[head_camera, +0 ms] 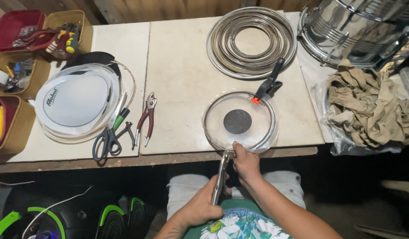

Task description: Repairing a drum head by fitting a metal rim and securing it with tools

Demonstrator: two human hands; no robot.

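Pale panels make up the tabletop, set against a wooden wall, with dark floor below its near edge. At that near edge lies a metal hoop over a clear film with a dark round patch at its middle; the film spills a little past the hoop on the right. A black spring clamp with an orange tip bites the hoop's far right rim. The right hand rests its fingers on the hoop's near rim, pressing there. The left hand has its fingers closed around the handles of silvery locking pliers, whose nose meets the hoop's near rim just beside the right hand. Beyond the hoop sits a stack of metal rings, nested one inside another. To the left, on the next panel, lie red-handled pliers, scissors with dark handles, and a white drumhead on a pile of clear films. Brown trays of small tools line the far left edge. At right, crumpled tan rags lie on a plastic bag, and a shiny chrome drum shell stands behind them. Below the tabletop, the person's lap shows grey trousers and a green flowered shirt.
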